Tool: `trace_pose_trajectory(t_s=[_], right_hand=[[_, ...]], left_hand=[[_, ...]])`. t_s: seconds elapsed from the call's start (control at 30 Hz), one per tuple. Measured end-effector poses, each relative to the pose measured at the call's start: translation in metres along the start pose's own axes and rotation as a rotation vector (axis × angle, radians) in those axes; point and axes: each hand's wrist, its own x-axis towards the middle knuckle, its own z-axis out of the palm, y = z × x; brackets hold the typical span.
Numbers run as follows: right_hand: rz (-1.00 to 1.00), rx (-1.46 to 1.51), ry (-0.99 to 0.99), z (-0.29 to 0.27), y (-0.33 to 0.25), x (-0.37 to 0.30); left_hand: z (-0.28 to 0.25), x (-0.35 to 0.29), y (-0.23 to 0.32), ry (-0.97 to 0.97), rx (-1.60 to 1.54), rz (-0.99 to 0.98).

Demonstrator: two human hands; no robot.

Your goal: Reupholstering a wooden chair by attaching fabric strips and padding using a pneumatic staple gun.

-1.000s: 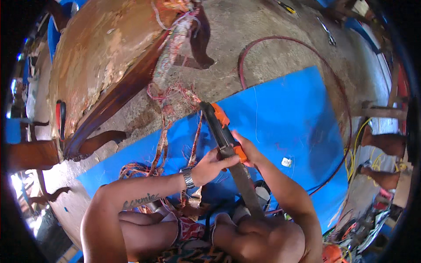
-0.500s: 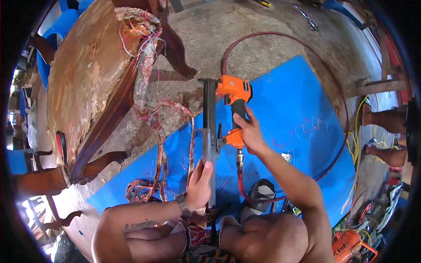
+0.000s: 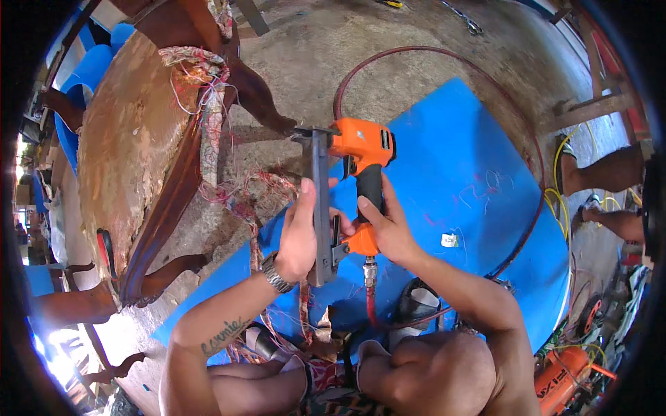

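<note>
An orange pneumatic staple gun (image 3: 362, 144) with a black grip is held upright over the blue sheet, its nose toward the far side. My right hand (image 3: 392, 229) is closed around the lower part of the grip. My left hand (image 3: 300, 232) wraps around the long grey magazine (image 3: 320, 187), palm on its left side, with some fingers behind it. A dark red air hose (image 3: 371, 298) joins the bottom of the grip through a metal coupling (image 3: 370, 270). A metal-banded watch (image 3: 277, 275) is on my left wrist.
A wooden furniture frame (image 3: 170, 201) with a worn board lies at left, torn cloth strips (image 3: 210, 139) hanging from it. The blue sheet (image 3: 444, 159) covers the floor ahead. Scissors (image 3: 472, 26) lie far right; an orange machine (image 3: 565, 381) stands near right. The hose loops across the floor.
My left hand has moved up along the magazine. The metal rail that stuck out toward me has slid in, so the magazine is shorter. My right hand keeps its hold on the grip.
</note>
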Motion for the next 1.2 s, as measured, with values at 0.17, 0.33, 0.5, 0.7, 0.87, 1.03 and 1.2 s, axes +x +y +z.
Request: trace_pose_trajectory(t_s=[0.17,0.33,0.5,0.7,0.87,1.03,1.2], right_hand=[[-0.053,-0.064,0.021,0.006,-0.012,0.001],[-0.079,-0.049,0.057,0.001,-0.006,0.002],[0.159,0.305,0.030,-0.025,0.029,-0.002],[0.241,0.316,0.110,-0.051,0.081,-0.005],[-0.128,-1.235,0.192,-0.105,0.040,-0.019],[-0.202,-1.036,0.533,-0.210,0.041,-0.075],[-0.271,-1.457,0.268,-0.214,0.049,-0.125]], left_hand=[[-0.018,0.011,0.001,-0.124,0.114,0.121],[-0.011,0.014,0.007,-0.112,0.128,0.066],[-0.003,0.013,-0.010,-0.136,0.051,-0.150],[-0.008,0.033,-0.056,-0.100,-0.028,-0.225],[-0.006,0.051,-0.073,0.092,-0.010,-0.255],[0.002,0.055,-0.066,0.094,-0.051,-0.281],[0.004,0.056,-0.064,0.121,-0.013,-0.266]])
